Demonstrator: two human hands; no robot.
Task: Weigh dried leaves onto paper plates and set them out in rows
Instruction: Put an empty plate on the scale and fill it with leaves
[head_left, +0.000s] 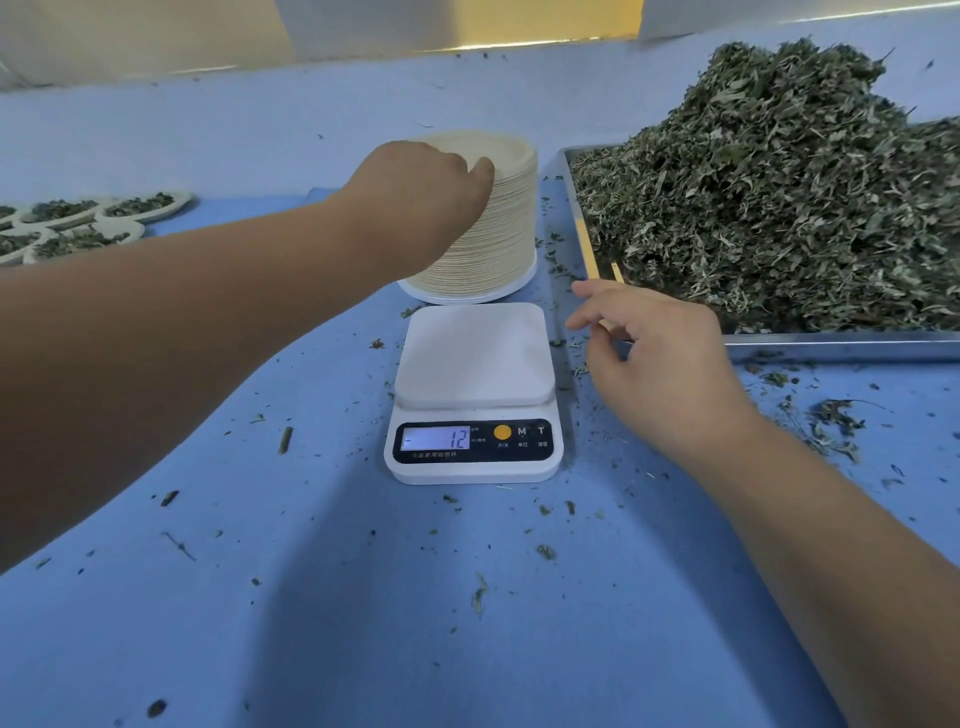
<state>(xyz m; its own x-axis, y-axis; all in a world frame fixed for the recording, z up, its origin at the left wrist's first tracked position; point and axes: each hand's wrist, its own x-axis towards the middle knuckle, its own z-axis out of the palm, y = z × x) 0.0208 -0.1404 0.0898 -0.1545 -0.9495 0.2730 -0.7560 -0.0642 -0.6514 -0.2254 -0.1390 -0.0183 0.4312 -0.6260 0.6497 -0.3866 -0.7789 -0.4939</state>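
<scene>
Left hand on the plates, right hand loose by the scale

My left hand grips the top of the stack of paper plates at upper centre, thumb hooked on its rim; my other fingers are hidden behind the knuckles. My right hand hovers at centre right, fingers loosely spread and holding nothing, just beside the white scale, whose platform is bare and whose display shows 12. The dried leaves are heaped in the metal tray at upper right. Filled plates sit in rows at the left edge on the blue cloth.
</scene>
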